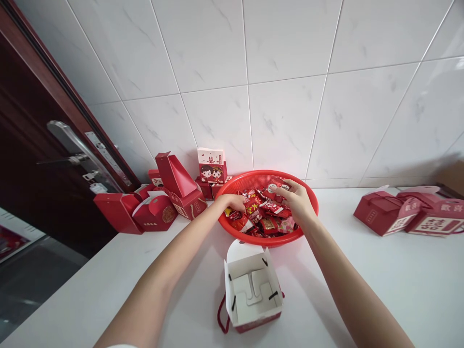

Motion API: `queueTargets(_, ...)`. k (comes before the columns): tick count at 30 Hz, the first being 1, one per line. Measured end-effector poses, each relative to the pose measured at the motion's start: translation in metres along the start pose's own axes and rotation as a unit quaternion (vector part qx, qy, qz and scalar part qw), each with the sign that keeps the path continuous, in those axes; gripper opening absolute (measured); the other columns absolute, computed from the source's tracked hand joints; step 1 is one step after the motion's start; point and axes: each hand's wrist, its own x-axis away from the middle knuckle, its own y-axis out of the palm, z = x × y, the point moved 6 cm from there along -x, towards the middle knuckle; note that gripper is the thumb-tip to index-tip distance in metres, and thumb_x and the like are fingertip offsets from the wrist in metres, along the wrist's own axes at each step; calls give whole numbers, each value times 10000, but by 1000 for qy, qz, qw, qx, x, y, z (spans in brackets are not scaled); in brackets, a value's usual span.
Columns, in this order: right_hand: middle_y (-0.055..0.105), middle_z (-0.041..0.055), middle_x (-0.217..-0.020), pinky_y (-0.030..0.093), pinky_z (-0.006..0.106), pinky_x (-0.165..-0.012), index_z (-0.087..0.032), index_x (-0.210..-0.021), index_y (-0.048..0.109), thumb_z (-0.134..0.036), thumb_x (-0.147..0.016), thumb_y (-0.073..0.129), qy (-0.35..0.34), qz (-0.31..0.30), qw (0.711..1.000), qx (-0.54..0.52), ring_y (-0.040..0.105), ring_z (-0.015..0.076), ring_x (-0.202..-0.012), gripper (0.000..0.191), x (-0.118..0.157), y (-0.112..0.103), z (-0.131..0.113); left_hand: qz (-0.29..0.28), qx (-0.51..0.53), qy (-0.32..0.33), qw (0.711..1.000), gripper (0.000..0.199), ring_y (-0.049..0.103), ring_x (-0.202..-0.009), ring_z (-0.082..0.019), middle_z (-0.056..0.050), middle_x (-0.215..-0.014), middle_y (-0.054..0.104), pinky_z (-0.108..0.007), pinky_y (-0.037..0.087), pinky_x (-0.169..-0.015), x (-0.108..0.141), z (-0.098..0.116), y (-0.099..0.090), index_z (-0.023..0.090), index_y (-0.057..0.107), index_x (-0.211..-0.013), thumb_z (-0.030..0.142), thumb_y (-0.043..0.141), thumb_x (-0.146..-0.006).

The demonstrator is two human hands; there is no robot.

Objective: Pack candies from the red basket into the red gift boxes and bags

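A red plastic basket against the wall holds many wrapped candies, mostly red. My left hand reaches into its left side, fingertips down among the candies; whether they grip one is hidden. Over the basket's right side, my right hand pinches a red and white wrapped candy between thumb and fingers. In front of the basket stands an open box, white inside with nothing but its folded bottom flaps and black cord ends showing. A dark red cord loops out at its left.
Several red gift boxes, some with lids up, stand at the left beside a dark door. A box with cartoon figures is behind. More red boxes sit at the right, near a brown carton.
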Motion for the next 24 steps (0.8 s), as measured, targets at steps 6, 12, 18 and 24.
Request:
queueTargets(6,752,43,-872,571,315,-645,-207,-915,703,-388,-616,867,2,-1,1000,3,738,253,-849,387,1,1,-1,-20,105,56,993,173,615,-641,-210,16,-544,647,-287,492,-629,8,3,-1,213,619,-487,208,792,-482)
queueTargets(12,722,16,-801,566,313,-643,-209,-892,698,-379,-620,872,-8,-2,1000,-1,717,226,-790,365,0,0,-1,37,250,155,955,249,655,-798,-189,-29,-800,757,-286,493,-789,18,16,-17,192,759,-715,402,828,-600)
queueTargets(18,725,10,-795,516,272,-590,-202,-904,700,-396,-626,862,-11,4,1000,13,700,201,-758,376,0,-2,0,90,414,190,885,417,595,-700,-133,7,-740,696,-281,466,-713,14,13,-28,159,725,-768,433,918,-519)
queueTargets(24,758,32,-882,548,288,-615,-221,-885,698,-414,-635,876,-11,-6,1000,1,731,228,-827,363,-3,-2,3,96,451,180,869,442,615,-738,-122,17,-797,708,-267,479,-723,8,7,-26,168,733,-882,406,932,-568)
